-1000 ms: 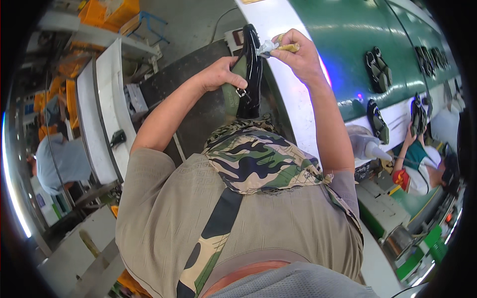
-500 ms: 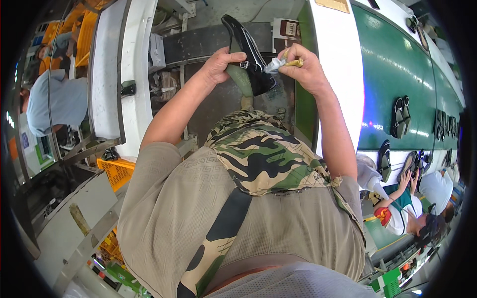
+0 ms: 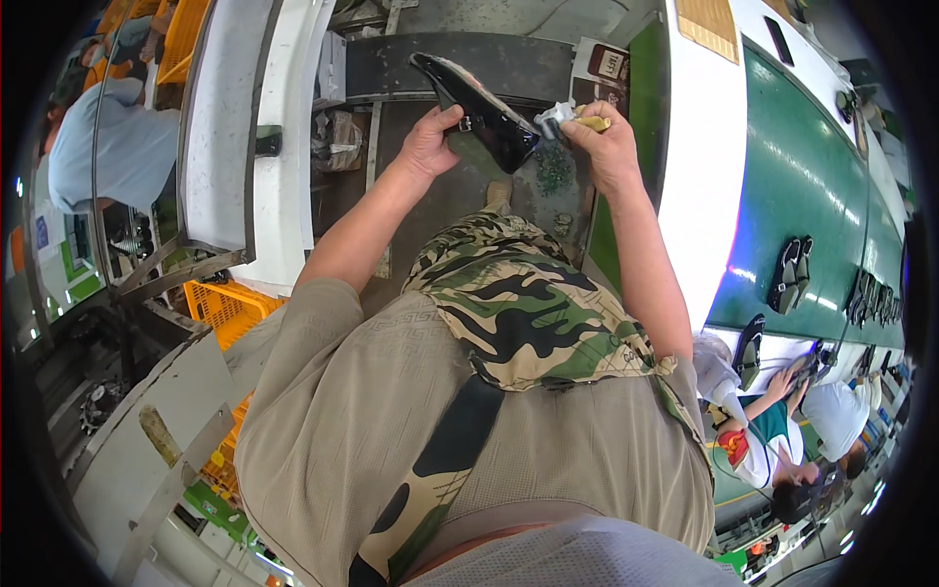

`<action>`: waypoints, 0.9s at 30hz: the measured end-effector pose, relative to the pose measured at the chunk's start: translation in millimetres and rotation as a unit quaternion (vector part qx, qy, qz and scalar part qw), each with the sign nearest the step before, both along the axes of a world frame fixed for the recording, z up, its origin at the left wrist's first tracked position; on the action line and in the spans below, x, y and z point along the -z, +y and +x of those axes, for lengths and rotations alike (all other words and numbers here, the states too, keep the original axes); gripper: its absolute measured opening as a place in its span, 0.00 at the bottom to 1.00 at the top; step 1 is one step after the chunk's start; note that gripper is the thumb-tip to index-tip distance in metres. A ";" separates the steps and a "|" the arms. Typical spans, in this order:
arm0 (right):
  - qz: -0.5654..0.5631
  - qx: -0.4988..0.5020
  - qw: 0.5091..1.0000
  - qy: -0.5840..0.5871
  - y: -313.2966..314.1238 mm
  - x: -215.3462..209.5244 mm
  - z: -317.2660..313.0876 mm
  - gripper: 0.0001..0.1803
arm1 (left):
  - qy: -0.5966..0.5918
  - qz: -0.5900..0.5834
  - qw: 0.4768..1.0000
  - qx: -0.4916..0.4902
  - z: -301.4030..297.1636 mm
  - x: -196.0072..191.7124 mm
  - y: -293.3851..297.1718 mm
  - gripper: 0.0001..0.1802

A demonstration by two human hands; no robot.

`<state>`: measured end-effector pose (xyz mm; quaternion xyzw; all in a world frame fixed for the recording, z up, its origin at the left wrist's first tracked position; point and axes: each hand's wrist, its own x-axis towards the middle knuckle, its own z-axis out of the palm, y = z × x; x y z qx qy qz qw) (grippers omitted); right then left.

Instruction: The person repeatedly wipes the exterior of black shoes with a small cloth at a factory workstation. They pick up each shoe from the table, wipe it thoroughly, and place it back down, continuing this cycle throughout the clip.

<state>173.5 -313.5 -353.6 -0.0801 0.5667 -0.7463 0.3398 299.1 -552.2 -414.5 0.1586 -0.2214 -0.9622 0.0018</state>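
Observation:
My left hand [image 3: 428,145] grips a glossy black shoe [image 3: 492,117] by its side, near a small silver buckle. The shoe is held in the air, tilted, with its toe pointing down to the right and its other end up to the left. A pale inner or sole edge shows along its upper side. Just right of the toe, my right hand [image 3: 608,147] is closed on a yellow-handled tool [image 3: 593,124]. White crumpled cloth [image 3: 556,115] sits at the tool's working end, close to the shoe; whether they touch I cannot tell.
A green conveyor belt [image 3: 797,186] with pairs of black shoes [image 3: 788,274] runs on my right, where people work farther along. At left stand a white bench [image 3: 284,186] and an orange crate [image 3: 230,311]. A box [image 3: 599,73] lies ahead.
The shoe has turned in my left hand, so its green inside hardly shows now and more of the glossy black side does. My right hand stays close to the toe with the tool.

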 end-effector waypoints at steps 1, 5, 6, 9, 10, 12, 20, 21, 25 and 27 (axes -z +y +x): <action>0.019 0.017 1.000 -0.006 -4.3 4.2 1.1 0.12 | 0.003 -0.001 1.000 -0.004 1.4 -0.9 -0.9 0.21; 0.057 0.038 0.997 -0.045 -18.9 17.0 5.8 0.10 | -0.006 -0.041 0.998 -0.050 7.9 -0.4 -6.2 0.21; 0.070 0.038 0.996 -0.051 -21.1 20.0 6.9 0.10 | 0.003 -0.070 0.996 -0.059 10.7 0.9 -9.5 0.21; 0.075 0.016 0.994 -0.074 -30.4 31.1 9.0 0.09 | -0.011 -0.157 0.982 -0.108 14.5 5.5 -12.3 0.22; 0.072 0.008 0.994 -0.082 -35.3 30.9 10.4 0.09 | -0.021 -0.185 0.975 -0.126 16.8 9.0 -15.2 0.22; 0.055 0.005 0.993 -0.109 -47.1 27.4 14.3 0.09 | -0.071 -0.186 0.967 -0.158 29.2 14.4 -24.8 0.21; 0.035 0.021 0.988 -0.147 -40.0 39.6 -0.9 0.10 | -0.290 -0.099 0.903 -0.300 151.1 108.7 -145.2 0.16; 0.037 0.047 0.986 -0.154 -35.3 38.3 0.1 0.10 | -0.314 -0.085 0.893 -0.311 163.9 105.1 -160.2 0.16; 0.103 0.051 0.982 -0.149 -7.5 53.0 -4.0 0.09 | -0.432 -0.115 0.785 -0.429 233.1 97.6 -228.5 0.14; 0.105 0.047 0.982 -0.152 -1.2 54.7 -3.4 0.08 | -0.405 -0.222 0.693 -0.553 281.9 124.8 -268.4 0.16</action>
